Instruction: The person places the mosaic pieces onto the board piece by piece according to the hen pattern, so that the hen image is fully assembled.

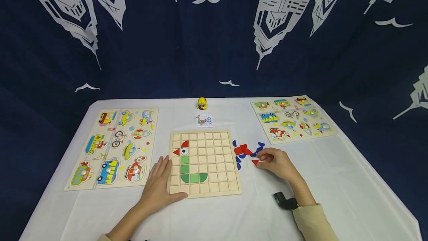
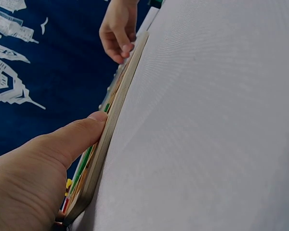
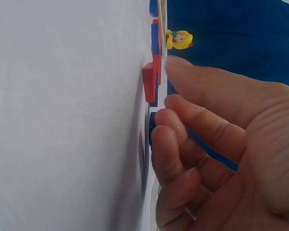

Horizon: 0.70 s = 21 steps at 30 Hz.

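My left hand (image 1: 158,183) rests against the left side of a wooden grid board (image 1: 217,187), fingers straight and thumb (image 2: 82,134) on its near edge. Red, green and white eye pieces form a bird-like head and body in the board's left columns. Right of the board, my right hand (image 1: 277,163) hovers low with loosely bent fingers. A red triangle (image 1: 255,162) lies by its thumb; in the right wrist view a gap shows between thumb and index finger, with nothing in it. Blue half-round pieces (image 1: 260,144) and red pieces (image 1: 237,151) lie scattered between hand and board.
A small printed pattern card (image 1: 203,120) and a yellow figurine (image 1: 202,103) are beyond the board. Vehicle puzzle boards lie on the left (image 1: 113,151) and at the far right (image 1: 294,118). A black wrist device (image 1: 284,201) sits at the right sleeve.
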Motion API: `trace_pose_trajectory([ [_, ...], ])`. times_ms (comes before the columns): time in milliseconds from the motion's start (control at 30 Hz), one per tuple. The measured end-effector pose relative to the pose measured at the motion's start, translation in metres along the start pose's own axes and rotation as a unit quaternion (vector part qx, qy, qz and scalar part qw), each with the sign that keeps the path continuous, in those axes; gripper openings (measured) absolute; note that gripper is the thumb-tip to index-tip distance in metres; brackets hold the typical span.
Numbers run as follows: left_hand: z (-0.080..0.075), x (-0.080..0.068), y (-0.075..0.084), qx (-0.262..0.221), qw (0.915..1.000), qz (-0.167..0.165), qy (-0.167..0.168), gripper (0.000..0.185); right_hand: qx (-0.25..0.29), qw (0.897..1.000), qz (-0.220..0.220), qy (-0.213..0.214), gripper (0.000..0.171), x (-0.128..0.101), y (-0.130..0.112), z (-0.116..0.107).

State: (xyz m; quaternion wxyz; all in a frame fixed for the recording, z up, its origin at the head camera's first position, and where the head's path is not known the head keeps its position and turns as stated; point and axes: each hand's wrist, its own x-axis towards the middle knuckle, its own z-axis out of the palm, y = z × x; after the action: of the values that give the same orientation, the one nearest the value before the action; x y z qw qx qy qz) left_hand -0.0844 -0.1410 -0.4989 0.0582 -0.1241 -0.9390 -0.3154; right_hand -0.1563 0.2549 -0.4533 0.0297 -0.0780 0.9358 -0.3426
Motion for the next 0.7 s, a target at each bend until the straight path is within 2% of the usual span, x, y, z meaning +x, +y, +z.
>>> trace_pose_trajectory([
  [167, -0.0007, 0.0009, 0.0002, 0.001, 1.0000, -0.003, -0.007, 0.119, -0.006, 1.000, -0.006, -0.012, 0.026, 0.0010, 0.0032, 0.0024],
  [433, -0.0003, 0.0010, -0.0002, 0.003, 1.0000, -0.002, -0.007, 0.119, -0.017, 1.000, -0.015, -0.010, 0.018, 0.0024, 0.0051, 0.0053],
  [700, -0.0009, 0.0007, 0.0003, 0.001, 0.9999, -0.007, -0.009, 0.119, 0.006, 0.998, -0.045, -0.034, 0.021, 0.0005, 0.0012, 0.0087],
])
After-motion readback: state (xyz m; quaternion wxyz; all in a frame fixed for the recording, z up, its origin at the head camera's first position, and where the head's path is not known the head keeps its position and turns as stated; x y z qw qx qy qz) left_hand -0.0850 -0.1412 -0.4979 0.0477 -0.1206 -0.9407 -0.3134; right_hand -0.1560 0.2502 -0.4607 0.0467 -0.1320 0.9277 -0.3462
